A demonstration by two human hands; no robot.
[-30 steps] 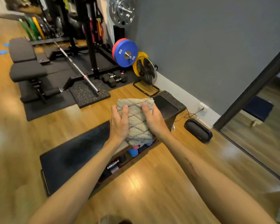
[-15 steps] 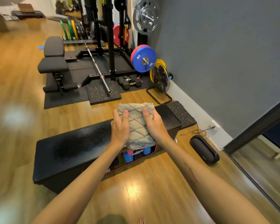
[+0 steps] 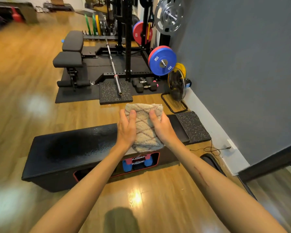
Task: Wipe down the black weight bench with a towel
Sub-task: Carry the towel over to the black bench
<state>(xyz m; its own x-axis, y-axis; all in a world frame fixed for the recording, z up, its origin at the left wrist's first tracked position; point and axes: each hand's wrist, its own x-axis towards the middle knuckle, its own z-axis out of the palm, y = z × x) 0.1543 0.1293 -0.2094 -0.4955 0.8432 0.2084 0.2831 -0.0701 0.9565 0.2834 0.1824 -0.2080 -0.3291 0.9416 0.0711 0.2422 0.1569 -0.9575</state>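
Head view, looking down past two bare forearms. Both hands are holding a folded beige towel point(image 3: 144, 126) between them: the left hand point(image 3: 126, 127) is gripping its left edge and the right hand point(image 3: 161, 127) its right edge, fingers curling round the cloth and thumbs lying on top. The towel is sitting upright between the palms, its long axis running away from the person, its lower hem hanging toward them. Whether that hem is touching anything is not clear.

Directly beneath the grip, a long black bench point(image 3: 71, 148) is lying across the view. Its long axis is running left to right, with most of the top stretching out to the left of the hands and a shorter part to the right, ending near a speckled mat point(image 3: 191, 126). The top is showing a dull, patchy film. Below the hands, an opening in the bench's front is showing blue dumbbells point(image 3: 136, 163).

Judging from this, the wiping seems barely begun: the towel is being readied over the bench. The next move calls for pressing the cloth flat onto the top and sweeping it along the length, probably leftward over the large stretch there.

Beyond the grip, a barbell point(image 3: 113, 68) and a blue plate point(image 3: 162, 63) are resting by the grey wall.
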